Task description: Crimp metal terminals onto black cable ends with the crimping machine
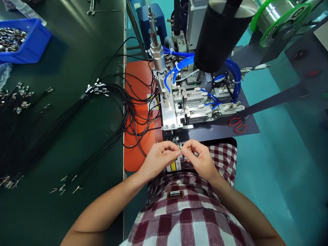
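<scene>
Close in front of the machine's near end, my left hand [163, 154] and my right hand [198, 156] meet fingertip to fingertip. Both are closed in a pinch. Whatever lies between the fingertips is too small to make out, though a tiny reddish speck shows there. Just beyond them stands a bench machine [170, 114] with metal cylinders and blue air hoses. A white and yellow label [175, 165] shows below the fingers. Left of the hands, black cables [130, 119] run over an orange-red plate [135, 160].
On the dark green table [102, 218] lie bundled cables with metal connectors [98, 87]. A blue bin [36, 42] holds many small metal parts. Red-handled scissors [238, 125] rest right of the machine. Overhead are a black cylinder [217, 37] and a green-rimmed solder wire spool [271, 20].
</scene>
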`<act>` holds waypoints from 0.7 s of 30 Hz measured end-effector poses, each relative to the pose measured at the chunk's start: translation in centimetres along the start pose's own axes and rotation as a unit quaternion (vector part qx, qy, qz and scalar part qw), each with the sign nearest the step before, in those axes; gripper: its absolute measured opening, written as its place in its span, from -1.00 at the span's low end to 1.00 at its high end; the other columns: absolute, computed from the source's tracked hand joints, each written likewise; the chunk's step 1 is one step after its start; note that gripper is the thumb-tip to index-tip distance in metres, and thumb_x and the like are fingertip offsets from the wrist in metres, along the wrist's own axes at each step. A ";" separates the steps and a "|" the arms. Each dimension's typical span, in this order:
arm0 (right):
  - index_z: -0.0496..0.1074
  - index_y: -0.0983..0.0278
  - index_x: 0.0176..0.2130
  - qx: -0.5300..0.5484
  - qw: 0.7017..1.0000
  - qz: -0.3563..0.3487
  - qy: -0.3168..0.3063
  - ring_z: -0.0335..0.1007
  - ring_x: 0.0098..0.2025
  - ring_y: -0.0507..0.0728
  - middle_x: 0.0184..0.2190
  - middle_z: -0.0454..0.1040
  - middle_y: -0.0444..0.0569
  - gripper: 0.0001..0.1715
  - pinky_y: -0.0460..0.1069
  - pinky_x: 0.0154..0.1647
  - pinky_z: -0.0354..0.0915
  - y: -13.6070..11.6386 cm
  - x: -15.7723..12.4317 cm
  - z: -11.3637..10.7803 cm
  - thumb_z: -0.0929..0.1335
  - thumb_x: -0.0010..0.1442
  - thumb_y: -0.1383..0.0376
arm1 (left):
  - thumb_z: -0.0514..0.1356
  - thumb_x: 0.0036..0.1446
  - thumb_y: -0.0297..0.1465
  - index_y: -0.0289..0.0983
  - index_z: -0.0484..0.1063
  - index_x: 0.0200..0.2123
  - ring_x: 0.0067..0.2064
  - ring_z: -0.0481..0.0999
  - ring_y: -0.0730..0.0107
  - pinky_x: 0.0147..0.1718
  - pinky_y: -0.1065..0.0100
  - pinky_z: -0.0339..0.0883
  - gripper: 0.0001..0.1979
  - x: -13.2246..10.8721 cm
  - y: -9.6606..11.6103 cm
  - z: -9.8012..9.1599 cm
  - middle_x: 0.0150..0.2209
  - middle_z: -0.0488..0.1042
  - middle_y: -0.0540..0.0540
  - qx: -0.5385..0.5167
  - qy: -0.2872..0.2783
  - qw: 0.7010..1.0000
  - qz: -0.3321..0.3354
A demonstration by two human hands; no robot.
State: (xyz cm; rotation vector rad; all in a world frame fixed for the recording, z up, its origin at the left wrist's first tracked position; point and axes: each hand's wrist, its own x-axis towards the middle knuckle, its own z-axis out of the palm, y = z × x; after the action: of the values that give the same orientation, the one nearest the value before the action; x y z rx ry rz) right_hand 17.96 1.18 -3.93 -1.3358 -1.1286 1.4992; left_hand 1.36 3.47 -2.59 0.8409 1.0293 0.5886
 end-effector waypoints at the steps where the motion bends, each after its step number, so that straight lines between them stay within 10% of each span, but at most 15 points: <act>1: 0.37 0.27 -0.43 0.017 1.000 0.010 -0.011 0.15 -0.55 0.00 -0.58 0.27 -0.19 -0.80 -0.07 -0.52 0.11 0.1 0.1 0.0 0.37 0.16 0.22 | 0.32 0.03 -0.23 -0.34 0.40 -0.41 -0.65 0.05 0.68 -0.67 0.54 -0.13 -0.72 0.0 0.1 -0.1 -0.67 0.15 0.15 -0.002 -0.011 1.000 -0.009; 8: 0.36 0.26 -0.44 0.054 0.998 0.019 0.002 0.11 -0.59 -0.02 -0.62 0.24 -0.22 -0.78 -0.07 -0.55 0.07 0.3 1.0 -0.5 0.38 0.14 0.18 | 0.24 0.11 -0.31 -0.29 0.39 -0.21 -0.59 0.17 0.62 -0.64 0.53 0.03 -0.79 -0.4 0.9 -0.6 -0.51 0.28 0.08 0.167 0.018 0.985 0.048; 14: 0.36 0.26 -0.46 0.055 0.998 0.028 0.023 0.08 -0.58 -0.01 -0.62 0.24 -0.21 -0.78 -0.06 -0.54 0.06 1.4 3.4 -0.8 0.40 0.11 0.19 | 0.11 0.23 -0.45 -0.26 0.47 -0.30 -0.31 0.42 0.41 -0.31 0.40 0.32 -0.87 0.8 0.1 -2.4 -0.38 0.43 -0.06 0.423 0.130 0.850 0.286; 21: 0.39 0.27 -0.45 0.077 0.995 0.062 0.015 0.10 -0.57 -0.01 -0.60 0.27 -0.20 -0.78 -0.06 -0.53 0.07 2.7 4.4 -0.2 0.41 0.08 0.18 | 0.05 0.28 -0.45 -0.23 0.51 -0.07 -0.39 0.40 0.46 -0.43 0.47 0.31 -0.73 1.7 -0.6 -4.3 -0.42 0.36 -0.03 0.489 0.064 0.807 0.325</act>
State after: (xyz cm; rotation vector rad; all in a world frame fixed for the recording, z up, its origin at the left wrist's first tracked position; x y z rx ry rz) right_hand 17.69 4.66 -7.73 -1.3377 -0.9063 1.6162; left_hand -1.85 5.84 -5.11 2.1564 1.1537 0.6771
